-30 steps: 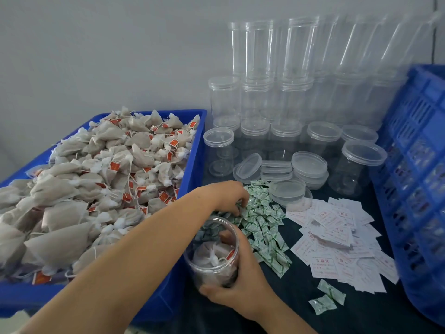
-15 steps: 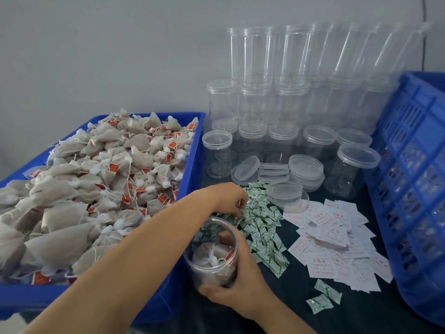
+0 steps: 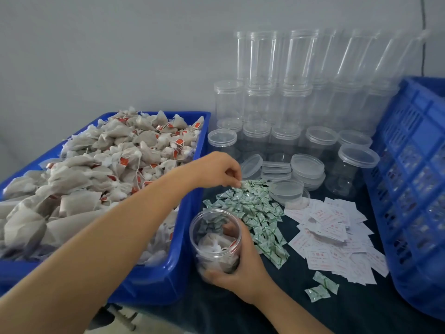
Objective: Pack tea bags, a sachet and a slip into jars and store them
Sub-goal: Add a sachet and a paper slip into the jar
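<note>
A clear open jar (image 3: 215, 239) with tea bags inside stands on the dark table next to the blue bin. My right hand (image 3: 243, 263) grips it round its side and base. My left hand (image 3: 220, 169) hovers over the far end of the pile of green-and-white sachets (image 3: 255, 210), its fingertips pinching one sachet (image 3: 242, 183). White slips with red print (image 3: 334, 239) lie spread to the right of the sachets. Grey tea bags with red tags (image 3: 108, 169) fill the blue bin (image 3: 168, 278) on the left.
Empty clear jars (image 3: 284, 97) stand stacked against the wall, with loose lids (image 3: 305, 165) in front of them. A blue slatted crate (image 3: 414, 189) stands at the right. Two stray sachets (image 3: 321, 288) lie near the table's front.
My left hand has risen from the sachet pile with a sachet pinched in its fingertips. My right hand and the jar have stayed put.
</note>
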Demonstrator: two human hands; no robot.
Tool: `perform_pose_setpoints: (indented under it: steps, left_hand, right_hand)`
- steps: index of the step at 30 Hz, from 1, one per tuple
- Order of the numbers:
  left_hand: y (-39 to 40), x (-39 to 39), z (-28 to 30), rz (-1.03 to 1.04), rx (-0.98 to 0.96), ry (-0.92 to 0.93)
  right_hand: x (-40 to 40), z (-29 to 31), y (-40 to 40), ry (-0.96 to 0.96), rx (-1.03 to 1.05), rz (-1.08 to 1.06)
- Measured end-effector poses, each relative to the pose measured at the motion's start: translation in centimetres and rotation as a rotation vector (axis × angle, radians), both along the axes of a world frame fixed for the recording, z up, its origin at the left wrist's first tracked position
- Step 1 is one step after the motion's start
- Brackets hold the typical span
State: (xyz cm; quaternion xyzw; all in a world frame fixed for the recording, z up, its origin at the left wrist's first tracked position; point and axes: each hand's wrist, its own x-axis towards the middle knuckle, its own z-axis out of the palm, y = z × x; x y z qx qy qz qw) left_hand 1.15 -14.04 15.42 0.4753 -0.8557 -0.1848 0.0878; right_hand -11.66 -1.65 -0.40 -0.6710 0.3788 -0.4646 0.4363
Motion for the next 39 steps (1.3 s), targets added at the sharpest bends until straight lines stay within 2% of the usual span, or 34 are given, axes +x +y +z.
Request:
perform_pose_setpoints:
  steps: [8,20,26,32,39]
  left_hand:
    - [7.1,2.9,3.5,-0.036,0.035,0.033]
    - [10.1,1.0,1.5,-0.109,0.029,-0.524]
    - [9.3,-1.3,1.2,-0.165,0.146,-0.728]
    - [8.9,-2.3,0.6,-0.198,0.139,-0.837]
    - [9.3,-2.6,-0.2,-0.196,0.211,-0.827]
  right_hand:
    - [-0.2,-0.2,0.1,-0.005,0.040,0.032]
    - [-0.1,-0.2,0.0,-0.051,0.043,0.036]
    - [-0.2,0.2,-0.2,-0.087,0.002,0.053]
    - [-0.1,0.2,-0.1,-0.084,0.018,0.043]
    - [-0.1,0.1,-0.1,-0.060,0.012,0.015]
